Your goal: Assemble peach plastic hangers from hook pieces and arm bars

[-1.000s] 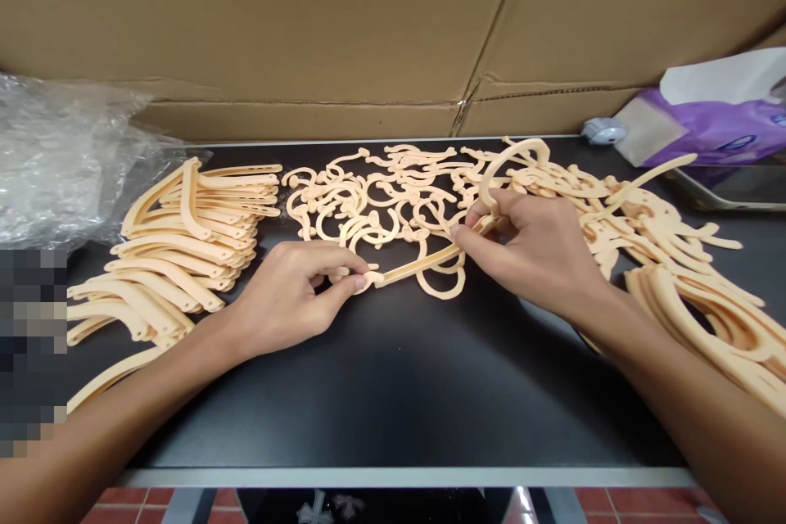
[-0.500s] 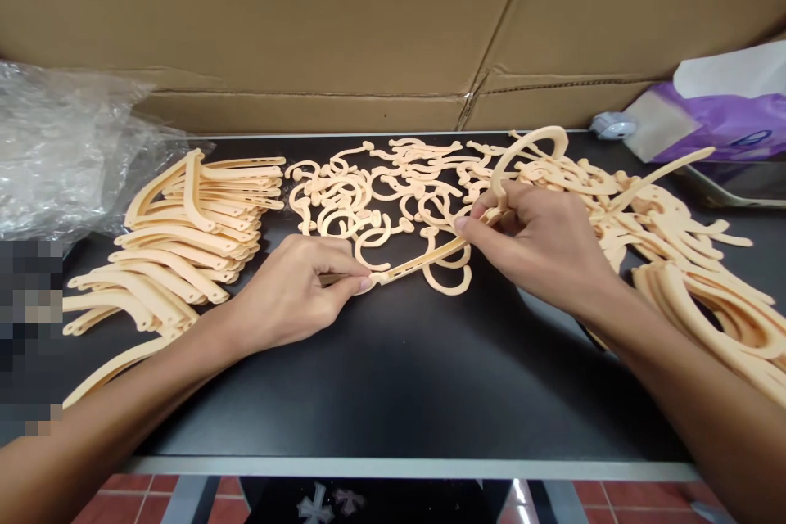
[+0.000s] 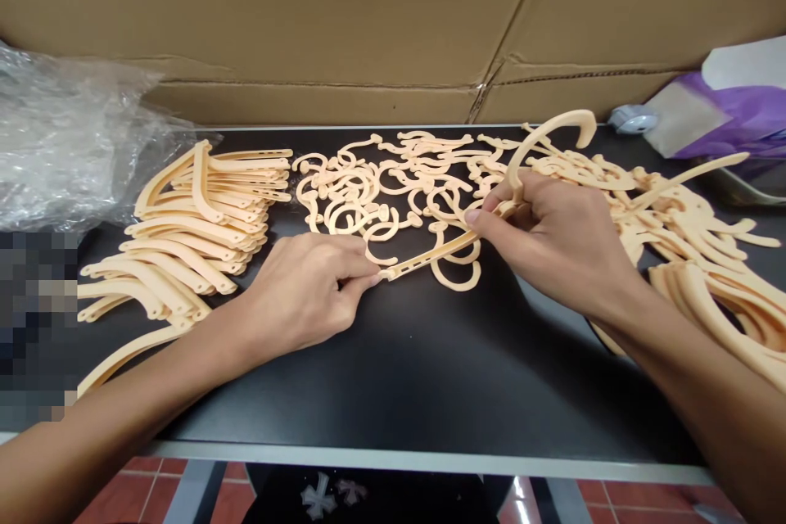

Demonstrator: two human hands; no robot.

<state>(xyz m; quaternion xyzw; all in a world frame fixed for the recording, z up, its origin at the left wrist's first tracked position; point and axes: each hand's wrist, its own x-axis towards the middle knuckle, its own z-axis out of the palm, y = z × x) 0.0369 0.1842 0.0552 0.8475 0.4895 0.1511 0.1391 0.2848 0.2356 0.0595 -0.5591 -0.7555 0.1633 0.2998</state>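
Nearest, the pale front rim of the counter, then a broad bare stretch of its black top. On that, the left hand, fingers drawn together and pinched on the near tip of a peach plastic hanger, knuckles low to the surface, apparently to steady that end. Further out, the right hand, closed around the same hanger at its bend, thumb and forefinger clamped where the straight arm meets the upturned hook; hanger thus slanting between both hands, low at left, raised at right, likely held so to keep it clear of the clutter beneath. Whether some small part sits pinched inside the left fingertips, impossible to tell: hidden by the fingers. Beyond the hands, a loose scatter of small curved clips, tangled and overlapping, separate pieces hard to count. To the left, a neat overlapping stack of hangers, laid parallel, seemingly for order. To the right, a rougher heap of hangers, partly covered by the right forearm and cut off at the frame edge. Far left, crumpled clear plastic wrap; below it, a blurred-out patch, contents unreadable. Far right, a purple tissue pack, cropped. Behind everything, a wall of brown cardboard.
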